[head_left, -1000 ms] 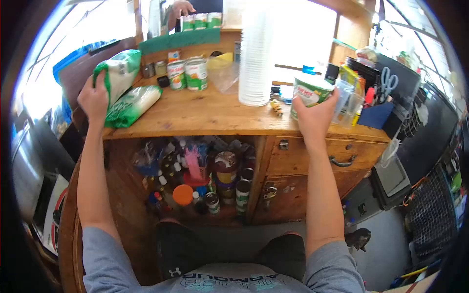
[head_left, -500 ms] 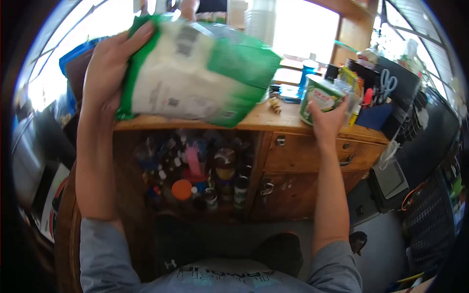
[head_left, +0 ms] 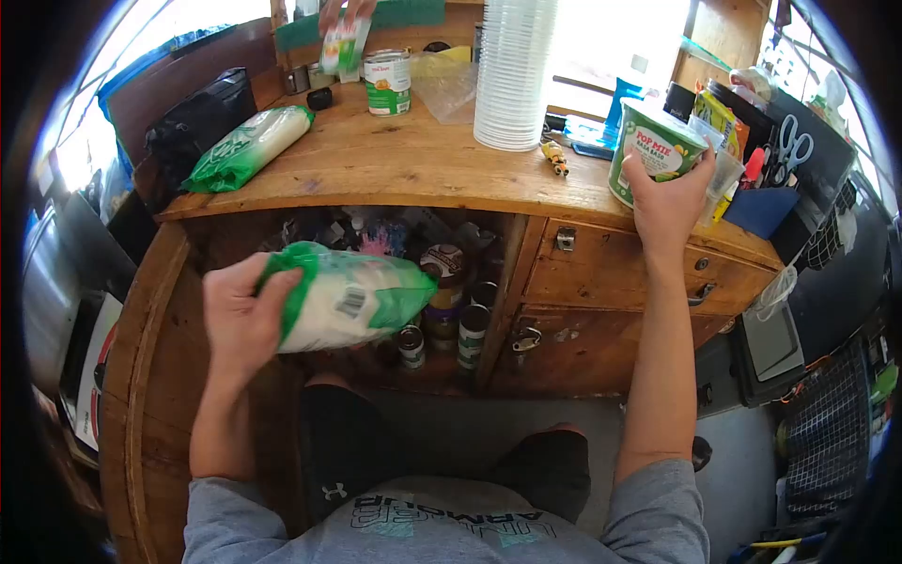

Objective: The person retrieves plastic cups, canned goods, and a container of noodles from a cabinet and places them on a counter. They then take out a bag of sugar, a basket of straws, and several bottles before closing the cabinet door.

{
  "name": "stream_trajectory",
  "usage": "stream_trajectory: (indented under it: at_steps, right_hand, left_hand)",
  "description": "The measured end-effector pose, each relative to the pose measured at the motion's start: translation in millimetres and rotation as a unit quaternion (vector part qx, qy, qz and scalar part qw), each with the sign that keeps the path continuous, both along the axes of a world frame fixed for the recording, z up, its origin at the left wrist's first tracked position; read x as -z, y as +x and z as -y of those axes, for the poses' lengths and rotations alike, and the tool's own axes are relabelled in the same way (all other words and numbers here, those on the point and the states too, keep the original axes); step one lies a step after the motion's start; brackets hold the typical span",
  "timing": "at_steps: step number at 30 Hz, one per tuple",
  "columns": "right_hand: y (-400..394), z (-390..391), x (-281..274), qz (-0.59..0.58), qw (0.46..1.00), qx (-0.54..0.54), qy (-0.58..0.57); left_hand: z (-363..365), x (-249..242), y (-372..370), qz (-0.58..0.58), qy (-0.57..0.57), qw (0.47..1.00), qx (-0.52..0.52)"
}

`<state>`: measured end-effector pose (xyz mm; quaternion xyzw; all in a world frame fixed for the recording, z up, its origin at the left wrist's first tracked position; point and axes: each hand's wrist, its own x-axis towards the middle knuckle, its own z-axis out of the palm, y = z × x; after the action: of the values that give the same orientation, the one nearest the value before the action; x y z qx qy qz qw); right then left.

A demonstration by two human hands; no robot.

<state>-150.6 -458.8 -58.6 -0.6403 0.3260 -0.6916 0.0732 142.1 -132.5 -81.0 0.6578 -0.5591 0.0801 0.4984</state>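
My left hand [head_left: 246, 315] is closed round the end of a green and white bag [head_left: 352, 299], held in front of the open shelf below the counter. My right hand [head_left: 665, 202] grips a green and white tub [head_left: 656, 148] at the counter's right part, fingers round its side. A second green and white bag [head_left: 254, 146] lies on the left of the wooden counter [head_left: 404, 160]. Near the back, another person's hand [head_left: 349, 13] holds a small green and white packet [head_left: 345, 42] beside a can [head_left: 387, 83].
A tall stack of clear containers [head_left: 514, 75] stands left of the tub. Scissors [head_left: 791, 146] and pens stand at the right. Jars and cans [head_left: 473, 329] fill the shelf below. A black bag [head_left: 202, 113] sits at the back left.
My left hand has lowered the bag from above the counter to in front of the shelf. My right hand and the tub appear slightly further right and higher. The other person's hand shows more fully.
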Motion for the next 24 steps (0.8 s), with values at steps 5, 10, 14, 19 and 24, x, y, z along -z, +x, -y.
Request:
stream_trajectory:
  at_steps: [5,10,14,19,24]
  right_hand:
    - [0.8,-3.2,-0.6,0.003,1.000,-0.012,0.013]
    - [1.5,0.3,1.5,0.013,0.999,-0.040,0.005]
    - [1.7,0.9,1.9,-0.004,1.000,-0.013,0.004]
    - [4.5,1.3,0.3,-0.011,1.000,0.001,0.015]
    - [10.2,-2.8,-1.5,-0.017,1.000,-0.004,0.012]
  left_hand:
    - [91.9,88.3,25.6,-0.014,-0.072,0.997,-0.025]
    - [194.7,160.2,57.5,0.003,-0.120,0.992,-0.032]
    - [269.7,185.6,92.9,0.178,-0.073,0.976,-0.106]
    - [332.0,226.9,152.3,0.339,-0.076,0.935,-0.074]
    - [372.4,245.0,175.6,0.317,-0.071,0.945,-0.030]
